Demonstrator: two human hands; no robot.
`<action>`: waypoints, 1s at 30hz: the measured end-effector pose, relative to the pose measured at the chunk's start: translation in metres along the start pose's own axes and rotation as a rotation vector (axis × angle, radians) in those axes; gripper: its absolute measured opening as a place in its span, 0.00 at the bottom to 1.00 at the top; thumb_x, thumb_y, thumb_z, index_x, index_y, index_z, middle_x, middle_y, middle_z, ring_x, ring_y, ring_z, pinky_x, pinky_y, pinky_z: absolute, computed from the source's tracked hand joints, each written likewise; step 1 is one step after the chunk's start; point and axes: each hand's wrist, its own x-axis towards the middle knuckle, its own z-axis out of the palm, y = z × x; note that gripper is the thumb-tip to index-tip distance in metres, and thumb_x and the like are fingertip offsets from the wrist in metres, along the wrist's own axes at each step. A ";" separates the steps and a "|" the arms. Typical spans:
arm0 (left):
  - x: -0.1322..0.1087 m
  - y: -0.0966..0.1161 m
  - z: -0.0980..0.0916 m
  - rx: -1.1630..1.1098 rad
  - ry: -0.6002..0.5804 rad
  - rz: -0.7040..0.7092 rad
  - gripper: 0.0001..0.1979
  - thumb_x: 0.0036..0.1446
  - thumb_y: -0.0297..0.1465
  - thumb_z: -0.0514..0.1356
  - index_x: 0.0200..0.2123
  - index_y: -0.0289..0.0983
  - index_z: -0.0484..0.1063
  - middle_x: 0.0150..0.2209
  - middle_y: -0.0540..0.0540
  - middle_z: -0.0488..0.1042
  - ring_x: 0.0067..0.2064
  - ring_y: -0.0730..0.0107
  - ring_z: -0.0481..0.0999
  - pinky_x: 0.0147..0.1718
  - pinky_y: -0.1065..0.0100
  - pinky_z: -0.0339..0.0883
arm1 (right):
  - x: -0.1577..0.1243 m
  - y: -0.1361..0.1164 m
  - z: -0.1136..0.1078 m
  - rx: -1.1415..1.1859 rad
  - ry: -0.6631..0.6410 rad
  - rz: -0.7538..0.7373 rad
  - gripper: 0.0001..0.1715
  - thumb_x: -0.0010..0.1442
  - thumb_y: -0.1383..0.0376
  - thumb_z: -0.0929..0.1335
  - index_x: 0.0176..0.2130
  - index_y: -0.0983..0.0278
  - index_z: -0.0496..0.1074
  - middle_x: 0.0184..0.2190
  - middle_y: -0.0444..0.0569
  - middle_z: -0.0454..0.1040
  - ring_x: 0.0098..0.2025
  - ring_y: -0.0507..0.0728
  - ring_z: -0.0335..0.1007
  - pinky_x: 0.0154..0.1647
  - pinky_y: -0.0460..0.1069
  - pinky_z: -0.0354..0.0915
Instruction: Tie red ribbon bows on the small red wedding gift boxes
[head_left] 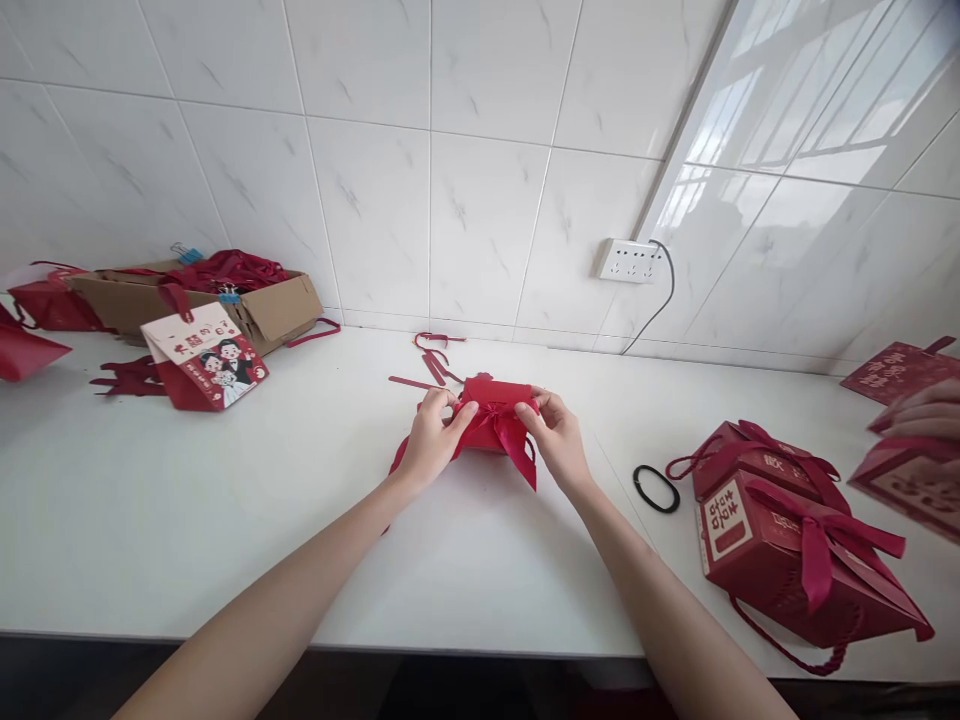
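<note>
In the middle of the white table, a small red gift box sits with a red ribbon tied in a bow across its front. My left hand is closed, thumb and fingers pinching the ribbon's left loop. On the other side, my right hand pinches the right loop the same way. The bow's knot lies between my two thumbs, and a wide ribbon tail hangs down toward me. My fingers hide both loops in part. Short red ribbon scraps lie just behind the box.
At left, a cardboard box holds red ribbons and clips, with a printed gift box before it. At right are a black ring, bow-tied red boxes and another person's hand on a box. A power socket is on the wall.
</note>
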 end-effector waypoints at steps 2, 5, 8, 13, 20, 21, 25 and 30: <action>0.000 0.000 -0.001 0.005 -0.001 -0.002 0.14 0.55 0.40 0.56 0.23 0.39 0.59 0.33 0.48 0.65 0.40 0.65 0.68 0.38 0.66 0.65 | 0.001 0.001 0.000 -0.015 0.008 0.002 0.18 0.54 0.52 0.69 0.26 0.62 0.63 0.51 0.53 0.68 0.51 0.60 0.67 0.49 0.55 0.66; 0.001 -0.001 -0.001 0.000 -0.016 0.000 0.14 0.56 0.40 0.55 0.23 0.39 0.59 0.34 0.47 0.65 0.40 0.65 0.68 0.39 0.65 0.65 | 0.000 0.002 0.000 0.039 -0.014 0.021 0.17 0.56 0.53 0.67 0.26 0.62 0.62 0.52 0.53 0.67 0.50 0.60 0.67 0.45 0.55 0.68; 0.000 -0.002 0.001 -0.007 -0.019 0.000 0.14 0.57 0.40 0.55 0.23 0.39 0.60 0.36 0.47 0.67 0.43 0.64 0.68 0.43 0.64 0.64 | -0.001 0.001 0.000 0.075 -0.039 0.036 0.17 0.57 0.53 0.65 0.27 0.61 0.60 0.53 0.53 0.66 0.49 0.60 0.68 0.40 0.54 0.70; -0.001 -0.005 0.004 -0.018 -0.015 -0.002 0.14 0.58 0.40 0.54 0.25 0.39 0.59 0.49 0.45 0.68 0.55 0.60 0.65 0.45 0.63 0.63 | -0.002 -0.002 0.001 0.080 -0.062 0.033 0.16 0.58 0.54 0.64 0.27 0.61 0.59 0.55 0.52 0.65 0.49 0.59 0.68 0.37 0.52 0.70; -0.005 -0.006 0.006 0.001 -0.016 -0.011 0.13 0.59 0.39 0.51 0.25 0.40 0.57 0.51 0.46 0.69 0.54 0.61 0.67 0.45 0.61 0.64 | -0.001 0.000 0.004 0.149 -0.044 0.066 0.17 0.58 0.54 0.64 0.27 0.61 0.57 0.56 0.51 0.64 0.43 0.57 0.72 0.34 0.51 0.71; -0.005 -0.006 0.006 0.002 -0.011 -0.012 0.13 0.59 0.39 0.51 0.25 0.40 0.57 0.51 0.45 0.70 0.54 0.61 0.67 0.45 0.61 0.64 | -0.001 0.001 0.004 0.173 -0.041 0.073 0.17 0.57 0.54 0.65 0.26 0.61 0.57 0.57 0.51 0.64 0.43 0.57 0.72 0.33 0.51 0.71; -0.004 -0.007 0.007 0.005 0.010 0.000 0.13 0.59 0.39 0.51 0.25 0.40 0.57 0.50 0.45 0.70 0.54 0.61 0.67 0.46 0.61 0.64 | -0.001 0.004 0.006 0.210 -0.033 0.081 0.17 0.56 0.54 0.66 0.26 0.62 0.58 0.59 0.51 0.62 0.42 0.58 0.72 0.32 0.51 0.71; -0.003 -0.006 0.009 -0.006 0.008 -0.011 0.13 0.60 0.38 0.50 0.25 0.39 0.58 0.52 0.46 0.70 0.53 0.62 0.69 0.48 0.61 0.63 | 0.000 0.003 0.006 0.272 0.006 0.091 0.19 0.53 0.53 0.68 0.25 0.62 0.59 0.59 0.51 0.62 0.41 0.58 0.73 0.33 0.52 0.72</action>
